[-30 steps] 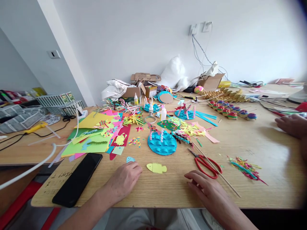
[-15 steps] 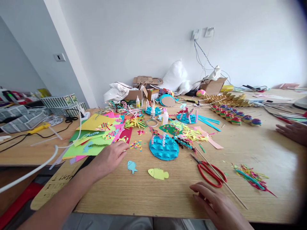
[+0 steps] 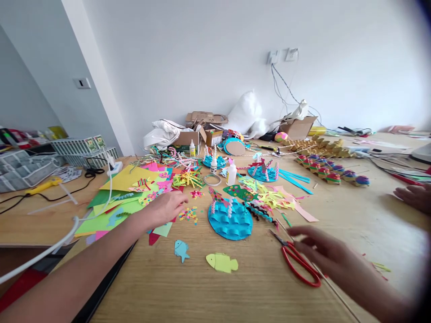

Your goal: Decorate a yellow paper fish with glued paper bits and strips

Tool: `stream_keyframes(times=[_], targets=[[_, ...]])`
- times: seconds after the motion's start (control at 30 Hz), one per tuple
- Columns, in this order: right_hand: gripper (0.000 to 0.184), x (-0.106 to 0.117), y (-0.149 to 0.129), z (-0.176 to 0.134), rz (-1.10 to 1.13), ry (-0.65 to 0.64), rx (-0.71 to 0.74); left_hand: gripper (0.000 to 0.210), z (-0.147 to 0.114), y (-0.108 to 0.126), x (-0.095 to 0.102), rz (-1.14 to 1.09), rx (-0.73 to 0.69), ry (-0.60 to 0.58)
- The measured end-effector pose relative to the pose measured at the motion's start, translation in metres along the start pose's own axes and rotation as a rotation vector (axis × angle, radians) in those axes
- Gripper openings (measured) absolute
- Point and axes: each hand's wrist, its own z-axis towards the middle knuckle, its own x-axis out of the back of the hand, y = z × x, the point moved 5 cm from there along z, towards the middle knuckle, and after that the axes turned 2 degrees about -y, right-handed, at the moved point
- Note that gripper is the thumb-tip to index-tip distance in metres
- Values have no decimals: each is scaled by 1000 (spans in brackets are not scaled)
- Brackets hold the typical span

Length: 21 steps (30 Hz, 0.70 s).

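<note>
Lying at six o'clock from the blue scalloped disc [image 3: 230, 224], the yellow paper fish [image 3: 222, 262] is untouched. At four, the blurred right hand [image 3: 323, 251], fingers loosely curled, hovers by the red-handled scissors [image 3: 297, 255]; whether it grips, I cannot tell. At nine, the left hand [image 3: 165, 208], fingers narrow, contents unclear, apparently reaches, calling for a light pinch. Wooden table [image 3: 259, 282]; white wall [image 3: 185, 58] at twelve.
</note>
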Motion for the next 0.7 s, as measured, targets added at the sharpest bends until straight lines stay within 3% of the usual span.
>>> stream_keyframes(times=[0.1, 0.2, 0.3, 0.47, 0.6, 0.7], targets=[[31, 8, 2, 60, 110, 43, -26, 21, -14, 23, -4, -62, -27, -18], [31, -4, 10, 121, 199, -19, -70, 21, -34, 46, -7, -102, -97, -88], [44, -23, 16, 173, 210, -19, -99, 19, -56, 56, -7, -164, -117, -135], [53, -55, 14, 229, 269, -32, -70, 20, -83, 43, 4, -189, -14, -37], [40, -74, 8, 252, 338, -96, -18, 19, -99, 28, 14, -189, 75, 85], [29, -82, 8, 262, 347, -107, -7, 18, -106, 19, 12, -208, 139, 105]])
